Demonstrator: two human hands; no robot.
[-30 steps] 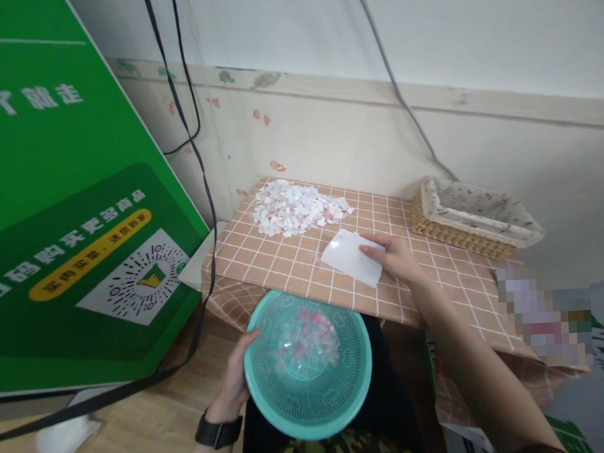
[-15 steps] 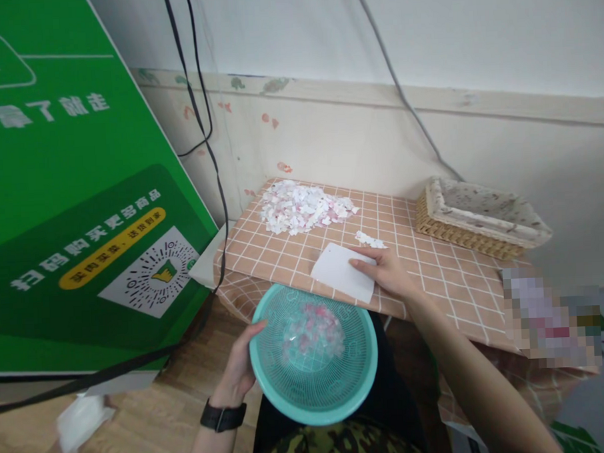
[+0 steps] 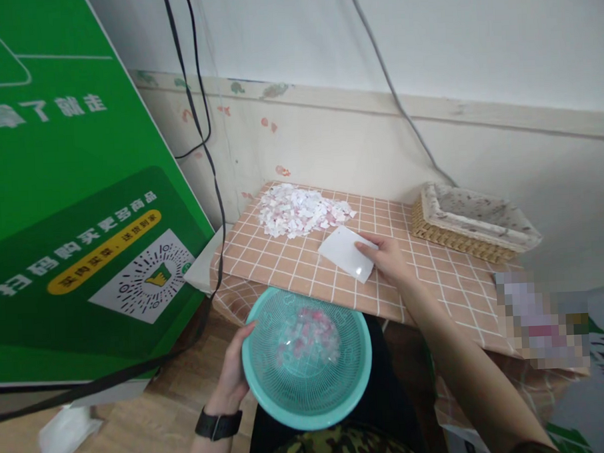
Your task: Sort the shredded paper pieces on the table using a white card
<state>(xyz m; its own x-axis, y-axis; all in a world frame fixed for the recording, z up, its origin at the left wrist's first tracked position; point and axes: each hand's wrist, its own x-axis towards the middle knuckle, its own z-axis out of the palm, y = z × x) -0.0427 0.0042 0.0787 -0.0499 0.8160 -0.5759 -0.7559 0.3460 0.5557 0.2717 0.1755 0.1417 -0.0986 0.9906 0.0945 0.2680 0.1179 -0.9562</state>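
Note:
My left hand [image 3: 236, 363] grips the left rim of a turquoise plastic colander [image 3: 309, 393], which I hold below the table's front edge. Inside it lies a clear plastic bag or film with pink and white bits [image 3: 309, 336]. Between the thumb and fingers of my right hand [image 3: 383, 256] is a flat white plastic card [image 3: 347, 252], held tilted over the table. Behind the card, a pile of small white and pinkish paper scraps [image 3: 301, 210] is heaped on the checked tablecloth [image 3: 278, 257]. No scraps show on the card's upper face.
A wicker basket with a cloth liner [image 3: 474, 222] stands at the table's right rear. Black cables [image 3: 215, 183] hang at left before a green panel [image 3: 56, 217]. A blurred package [image 3: 536, 316] lies at the right edge. White plastic [image 3: 68, 430] is on the floor.
My right hand has moved the card up and away from the table's front edge, toward the pile. The small loose scraps beside my right hand are no longer visible. The view has shifted slightly.

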